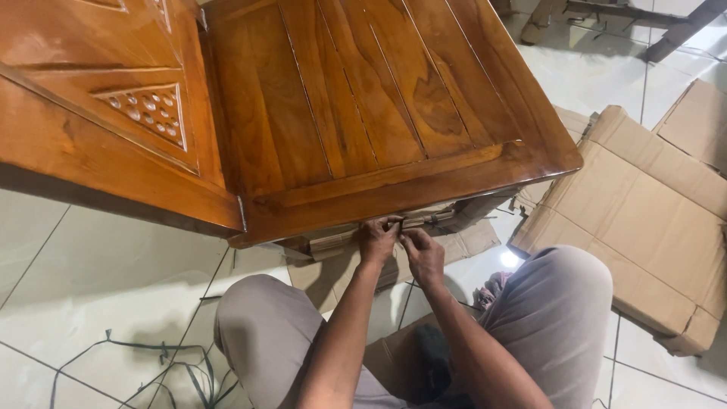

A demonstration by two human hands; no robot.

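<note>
1. Person crouches on the tiled floor [98, 280], knees apart, facing the front edge of a varnished wooden seat [379, 113].
2. Left hand [376, 239] and right hand [422, 256] sit together just under that edge, fingertips pinching cardboard wrapping [341, 241] on the rail beneath.
3. Judgement: peel slowly, keeping nails off the varnish.
4. Flattened cardboard boxes [644, 212] lie at right; loose strapping [151, 360] lies near the left knee, a trip risk.
</note>
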